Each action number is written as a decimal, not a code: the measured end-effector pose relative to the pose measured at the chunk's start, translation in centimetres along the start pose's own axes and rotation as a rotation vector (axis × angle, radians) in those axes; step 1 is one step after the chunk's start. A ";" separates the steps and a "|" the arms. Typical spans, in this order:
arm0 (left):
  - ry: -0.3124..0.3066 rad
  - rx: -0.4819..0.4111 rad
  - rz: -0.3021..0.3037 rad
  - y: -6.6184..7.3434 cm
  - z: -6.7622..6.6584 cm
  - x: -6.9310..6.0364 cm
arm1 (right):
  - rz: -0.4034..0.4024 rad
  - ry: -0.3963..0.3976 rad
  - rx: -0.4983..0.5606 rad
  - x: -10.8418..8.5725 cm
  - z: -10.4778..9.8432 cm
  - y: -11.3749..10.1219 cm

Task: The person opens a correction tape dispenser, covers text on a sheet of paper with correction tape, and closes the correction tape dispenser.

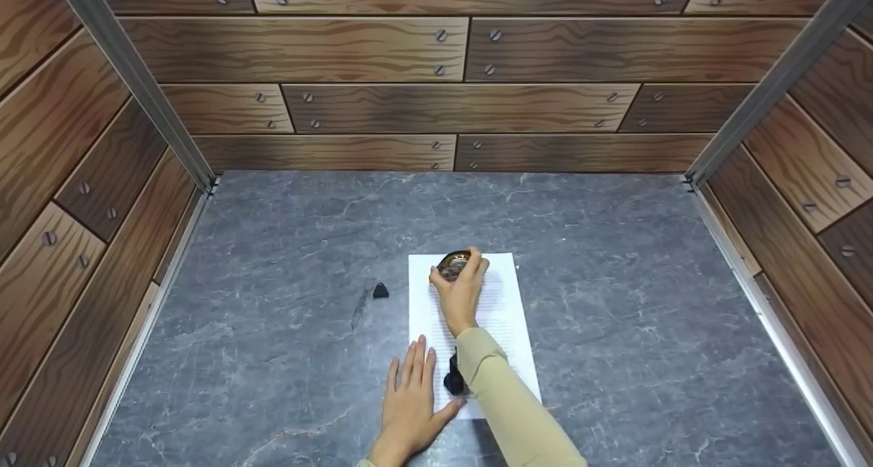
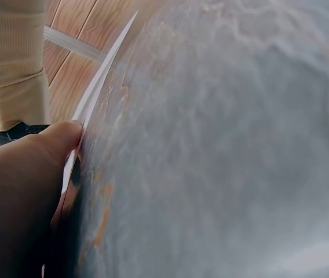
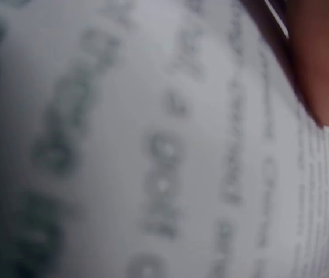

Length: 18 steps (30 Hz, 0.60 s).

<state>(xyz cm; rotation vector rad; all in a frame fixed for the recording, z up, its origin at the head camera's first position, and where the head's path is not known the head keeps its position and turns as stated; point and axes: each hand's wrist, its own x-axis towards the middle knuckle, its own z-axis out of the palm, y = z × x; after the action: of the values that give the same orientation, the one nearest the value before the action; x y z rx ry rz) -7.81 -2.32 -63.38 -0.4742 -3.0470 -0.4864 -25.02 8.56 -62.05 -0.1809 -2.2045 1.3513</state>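
Observation:
A sheet of printed paper [image 1: 501, 317] lies on the grey table. Near its top edge my right hand [image 1: 462, 296] grips a round, dark-rimmed object [image 1: 453, 266] with a shiny brown middle, thumb on one side and fingers on the other; its exact kind is unclear. Blurred large print on the paper [image 3: 164, 156] fills the right wrist view, with a fingertip [image 3: 326, 87] at the upper right. My left hand [image 1: 409, 409] lies at the paper's lower left edge, fingers straight and thumb spread across it. In the left wrist view, the thumb [image 2: 54, 142] touches the paper's edge.
A small black triangular piece [image 1: 380, 291] sits left of the paper, beside a thin dark streak [image 1: 359, 307] on the table. A black device [image 1: 453, 380] is under my right wrist. Wood-patterned walls [image 1: 382, 109] enclose the table at the back and sides.

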 end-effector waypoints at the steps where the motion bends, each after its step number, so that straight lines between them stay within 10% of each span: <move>1: 0.003 0.002 0.001 0.0 0.0 0.0 | -0.002 0.000 -0.002 0.0 0.0 0.0; 18: 0.009 0.014 0.004 0.1 0.0 -0.1 | 0.026 0.016 -0.021 0.5 -0.4 0.1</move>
<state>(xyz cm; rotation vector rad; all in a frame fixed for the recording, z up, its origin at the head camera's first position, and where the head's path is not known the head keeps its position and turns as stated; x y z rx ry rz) -7.71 -2.28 -63.35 -0.4766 -3.0381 -0.4661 -25.23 9.07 -61.79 -0.2279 -2.2105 1.3363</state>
